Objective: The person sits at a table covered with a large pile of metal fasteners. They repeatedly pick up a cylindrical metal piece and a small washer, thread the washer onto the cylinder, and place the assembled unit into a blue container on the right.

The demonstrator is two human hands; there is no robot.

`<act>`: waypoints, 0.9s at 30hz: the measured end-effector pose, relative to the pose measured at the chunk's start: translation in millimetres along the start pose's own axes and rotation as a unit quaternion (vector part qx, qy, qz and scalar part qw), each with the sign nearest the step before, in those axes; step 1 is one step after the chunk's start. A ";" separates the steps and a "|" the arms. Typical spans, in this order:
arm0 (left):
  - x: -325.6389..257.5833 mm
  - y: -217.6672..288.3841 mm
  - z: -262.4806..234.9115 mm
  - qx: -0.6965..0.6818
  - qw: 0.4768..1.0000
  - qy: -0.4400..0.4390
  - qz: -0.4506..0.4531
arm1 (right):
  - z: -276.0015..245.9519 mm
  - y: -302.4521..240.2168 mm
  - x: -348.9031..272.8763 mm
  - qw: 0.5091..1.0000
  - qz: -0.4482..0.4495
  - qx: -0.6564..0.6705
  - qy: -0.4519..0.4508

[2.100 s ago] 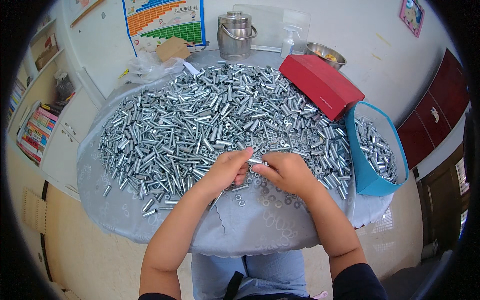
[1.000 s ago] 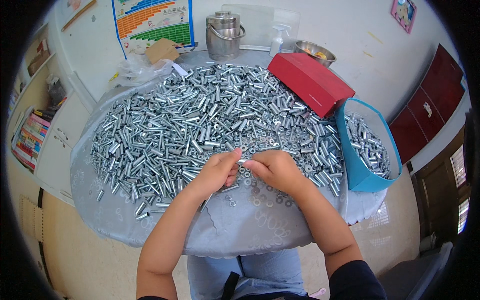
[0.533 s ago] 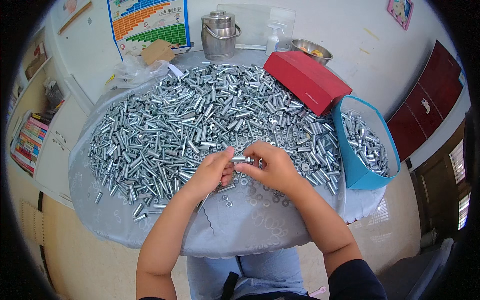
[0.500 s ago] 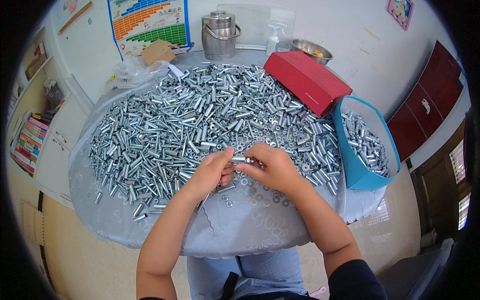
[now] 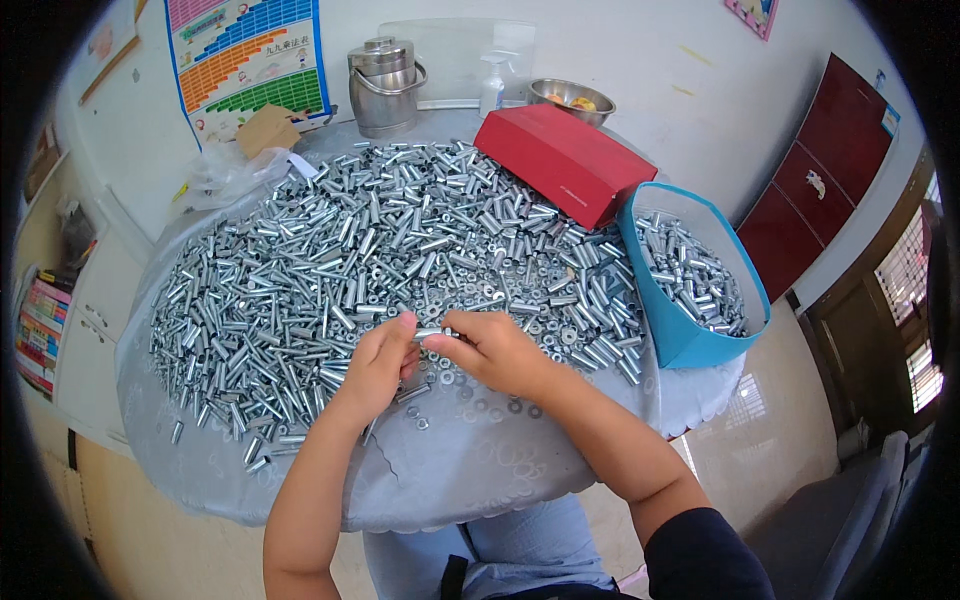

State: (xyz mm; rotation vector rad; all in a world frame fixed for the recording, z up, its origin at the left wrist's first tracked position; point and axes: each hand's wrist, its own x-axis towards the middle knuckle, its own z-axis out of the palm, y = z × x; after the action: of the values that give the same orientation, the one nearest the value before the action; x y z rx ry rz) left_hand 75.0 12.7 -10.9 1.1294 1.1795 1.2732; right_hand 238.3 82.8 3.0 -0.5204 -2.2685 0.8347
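Between my two hands, over the near edge of a wide heap of metal sleeves, bolts and washers (image 5: 290, 290), is a shiny expansion bolt (image 5: 430, 333) with a cylindrical sleeve. My left hand (image 5: 383, 362) is closed, its thumb and fingers on the sleeve's left end. With thumb and bent forefinger, my right hand (image 5: 492, 350) pinches the right end, where a nut or washer partly shows. A thin metal rod (image 5: 370, 431) sticks out below my left hand; whether that hand holds it cannot be told. Loose washers (image 5: 421, 422) lie just below the hands.
A blue fabric bin (image 5: 690, 340) of metal fasteners stands right of the heap, beside a red box (image 5: 565, 160). Behind are a steel pot (image 5: 384, 95), a spray bottle (image 5: 492, 85), a metal bowl (image 5: 575, 110) and a plastic bag (image 5: 235, 180). A grey cloth covers the table (image 5: 300, 500).
The whole scene has shifted left in the picture as my head turned. My hands remain together on the expansion bolt, and my right fingers now cover more of its right end.
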 end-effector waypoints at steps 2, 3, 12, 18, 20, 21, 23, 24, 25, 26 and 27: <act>-1.4 -0.9 -0.9 0.044 0.999 0.013 0.030 | 0.0 -2.3 0.2 1.000 0.008 0.019 -0.002; -1.9 -1.2 -1.1 0.065 0.997 0.019 0.045 | 0.3 -1.9 0.0 1.000 0.013 0.021 -0.004; -5.4 2.1 -2.3 0.229 0.961 0.065 0.138 | 5.3 -2.5 0.3 0.982 0.116 0.145 -0.045; -5.2 1.6 1.2 0.166 0.978 0.061 0.111 | 2.8 -6.5 -0.1 0.962 0.162 0.215 -0.051; -3.6 0.2 1.9 0.119 0.987 0.055 0.093 | -4.2 -10.5 2.3 0.958 0.172 0.220 -0.067; -2.1 -0.9 2.5 0.095 0.991 0.051 0.084 | -7.1 -10.0 3.7 0.950 0.185 0.245 -0.054; 3.2 -7.5 -2.7 0.061 0.994 0.041 0.086 | -13.7 -6.3 7.2 0.932 0.209 0.294 -0.026; 5.3 -8.6 -5.1 0.044 0.995 0.035 0.088 | -19.4 1.5 8.7 0.914 0.234 0.331 0.009; 6.2 -7.0 -5.6 0.037 0.995 0.046 0.081 | -30.1 8.2 9.5 0.909 0.224 0.348 0.048; 6.7 -5.5 -6.5 0.030 0.995 0.058 0.073 | -41.6 7.8 10.6 0.879 0.233 0.403 0.103; 7.3 -4.3 -5.8 0.021 0.995 0.069 0.066 | -54.1 11.0 11.1 0.843 0.206 0.468 0.169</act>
State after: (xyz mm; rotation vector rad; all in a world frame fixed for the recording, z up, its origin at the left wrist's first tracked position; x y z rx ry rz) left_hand 69.3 19.8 -15.6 1.1819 1.2558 1.4514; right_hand 269.5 119.7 31.8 -0.6087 -1.1982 1.7508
